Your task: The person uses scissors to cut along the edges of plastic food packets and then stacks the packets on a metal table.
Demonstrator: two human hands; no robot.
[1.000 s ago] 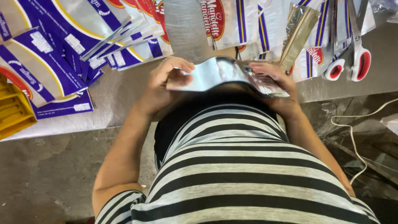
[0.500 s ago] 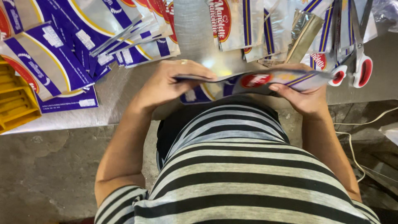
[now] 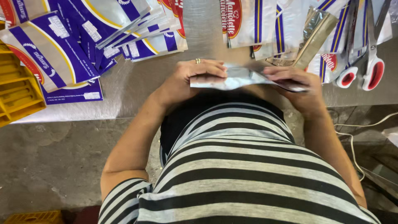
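A flat silvery foil pouch point(image 3: 238, 79) is held level in front of my belly, just over the near edge of the steel table point(image 3: 207, 29). My left hand point(image 3: 195, 76), with a ring on one finger, grips the pouch's left end. My right hand point(image 3: 296, 85) pinches its right end, with the fingers curled over the top. I am wearing a black and grey striped shirt, which fills the lower part of the view.
Purple, white and red printed pouches point(image 3: 62, 45) lie fanned out at the table's left, more of them point(image 3: 257, 20) at the back right. Red-handled scissors point(image 3: 365, 66) lie at the right. A yellow crate point(image 3: 16, 91) stands at the left. A white cable point(image 3: 352, 141) trails over the concrete floor.
The pouch has been turned from its printed red and blue side to the plain silver side. Both hands have stayed at its ends, near the table's edge.
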